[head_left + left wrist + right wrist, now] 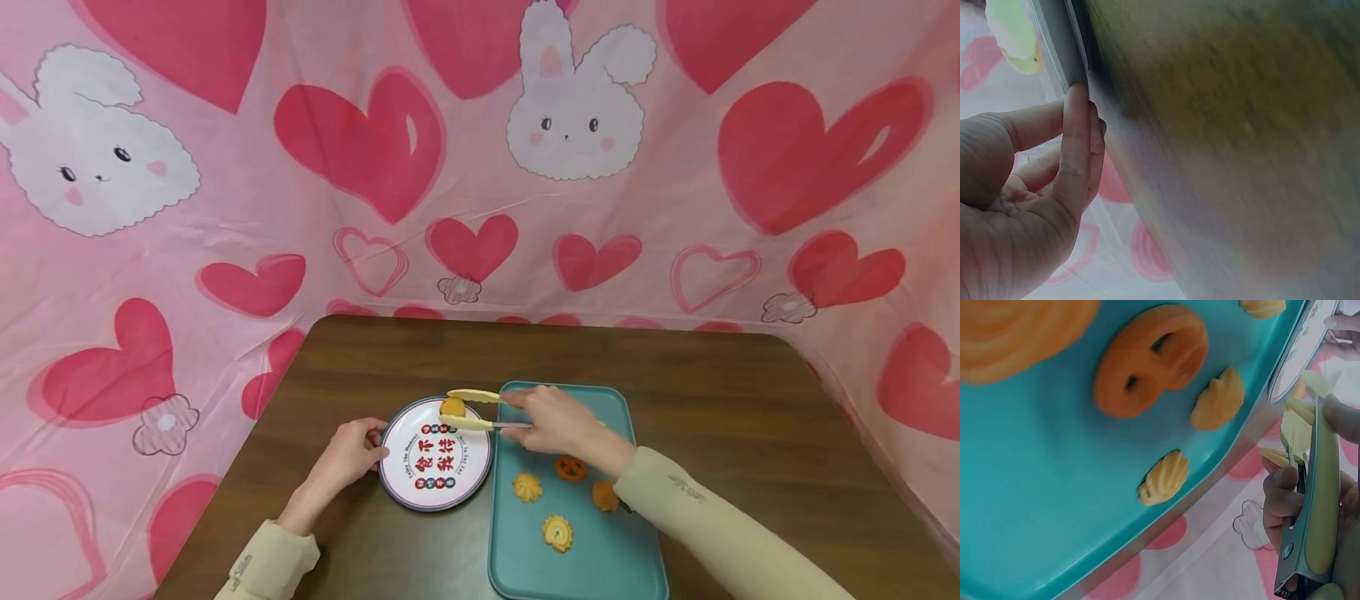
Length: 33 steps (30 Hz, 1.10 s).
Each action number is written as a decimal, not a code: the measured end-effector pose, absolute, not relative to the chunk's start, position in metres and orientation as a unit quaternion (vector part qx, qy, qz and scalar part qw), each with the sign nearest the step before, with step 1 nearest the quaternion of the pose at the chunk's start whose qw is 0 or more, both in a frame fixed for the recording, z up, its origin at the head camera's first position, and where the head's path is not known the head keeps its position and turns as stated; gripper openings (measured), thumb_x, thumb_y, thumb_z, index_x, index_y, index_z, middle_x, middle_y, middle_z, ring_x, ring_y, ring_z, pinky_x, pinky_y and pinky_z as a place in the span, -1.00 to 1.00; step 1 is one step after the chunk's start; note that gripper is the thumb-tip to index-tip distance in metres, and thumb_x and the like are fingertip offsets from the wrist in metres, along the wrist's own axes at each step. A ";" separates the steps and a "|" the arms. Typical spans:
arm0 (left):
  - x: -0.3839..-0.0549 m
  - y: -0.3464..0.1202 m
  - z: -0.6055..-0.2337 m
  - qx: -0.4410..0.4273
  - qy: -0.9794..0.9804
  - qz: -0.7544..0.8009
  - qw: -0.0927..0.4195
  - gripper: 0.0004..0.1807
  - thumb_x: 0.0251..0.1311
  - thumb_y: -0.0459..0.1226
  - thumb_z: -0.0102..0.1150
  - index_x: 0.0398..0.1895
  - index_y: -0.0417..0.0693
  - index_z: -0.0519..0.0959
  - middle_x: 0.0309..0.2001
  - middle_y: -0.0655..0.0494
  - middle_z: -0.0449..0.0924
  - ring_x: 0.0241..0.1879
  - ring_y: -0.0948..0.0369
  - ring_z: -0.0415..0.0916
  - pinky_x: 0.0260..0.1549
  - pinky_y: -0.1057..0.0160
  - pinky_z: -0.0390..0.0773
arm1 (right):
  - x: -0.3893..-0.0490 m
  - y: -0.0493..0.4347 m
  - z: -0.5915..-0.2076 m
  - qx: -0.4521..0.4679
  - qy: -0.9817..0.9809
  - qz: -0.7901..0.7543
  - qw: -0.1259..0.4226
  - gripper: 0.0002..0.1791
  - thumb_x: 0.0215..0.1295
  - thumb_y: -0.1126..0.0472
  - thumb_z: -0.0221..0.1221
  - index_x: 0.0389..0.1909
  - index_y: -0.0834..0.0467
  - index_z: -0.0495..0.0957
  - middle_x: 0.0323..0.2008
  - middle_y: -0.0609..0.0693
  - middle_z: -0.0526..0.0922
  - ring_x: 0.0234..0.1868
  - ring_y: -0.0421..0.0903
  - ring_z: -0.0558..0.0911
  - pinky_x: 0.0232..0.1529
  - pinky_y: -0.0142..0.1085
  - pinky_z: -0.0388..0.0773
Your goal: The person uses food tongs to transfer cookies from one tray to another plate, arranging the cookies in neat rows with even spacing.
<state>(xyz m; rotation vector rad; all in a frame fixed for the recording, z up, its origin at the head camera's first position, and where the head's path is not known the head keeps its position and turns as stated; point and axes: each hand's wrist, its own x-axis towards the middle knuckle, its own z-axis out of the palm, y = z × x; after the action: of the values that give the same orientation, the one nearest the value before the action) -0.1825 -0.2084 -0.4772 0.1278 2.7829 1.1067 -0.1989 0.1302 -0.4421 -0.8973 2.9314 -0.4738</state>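
My left hand pinches the left rim of a white plate with red lettering and a dark-blue edge. Up close in the left wrist view, thumb and fingers meet at the plate's rim. My right hand grips a pair of tongs with pale yellow tips. Those tips straddle a small golden cookie at the plate's upper right part. The tongs' handle is partly hidden by the right fingers in the head view.
Right of the plate lies a teal tray. It bears a pretzel-shaped cookie, a round brown cookie partly near my sleeve, and swirled cookies. Wooden table surrounds them; a pink heart-print cloth hangs behind.
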 end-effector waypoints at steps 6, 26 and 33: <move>-0.182 -0.211 -0.478 0.041 0.926 0.368 0.070 -0.65 0.06 -0.54 0.36 -0.03 -0.41 0.60 -0.45 0.04 0.47 -0.58 0.22 0.52 -0.60 0.29 0.61 | -0.205 0.111 -0.446 -0.304 0.942 -0.141 0.028 -0.36 0.30 -0.15 0.26 0.31 0.09 0.52 -0.19 -0.04 0.73 -0.62 -0.29 0.50 -0.33 -0.26 0.62; -0.182 -0.209 -0.478 0.055 0.922 0.377 0.065 -0.67 0.05 -0.56 0.35 -0.07 -0.43 0.60 -0.48 0.05 0.47 -0.58 0.22 0.51 -0.60 0.29 0.62 | -0.209 0.084 -0.457 -0.324 0.938 -0.119 0.022 -0.37 0.28 -0.14 0.27 0.29 0.08 0.54 0.11 0.00 0.65 0.02 -0.07 0.68 0.04 -0.17 0.61; -0.181 -0.208 -0.476 0.051 0.926 0.368 0.070 -0.67 0.07 -0.55 0.35 -0.05 -0.43 0.59 -0.46 0.05 0.47 -0.57 0.23 0.50 -0.59 0.29 0.62 | -0.209 0.082 -0.459 -0.322 0.939 -0.123 0.021 -0.37 0.27 -0.14 0.28 0.28 0.08 0.55 0.10 -0.01 0.66 -0.02 -0.08 0.69 -0.01 -0.19 0.63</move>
<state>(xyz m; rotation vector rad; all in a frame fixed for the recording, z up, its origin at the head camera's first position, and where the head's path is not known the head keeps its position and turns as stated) -0.1814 -0.2085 -0.4760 0.1541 2.7858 1.1077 -0.2091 0.0825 -0.4586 -0.9975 2.9102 -0.3798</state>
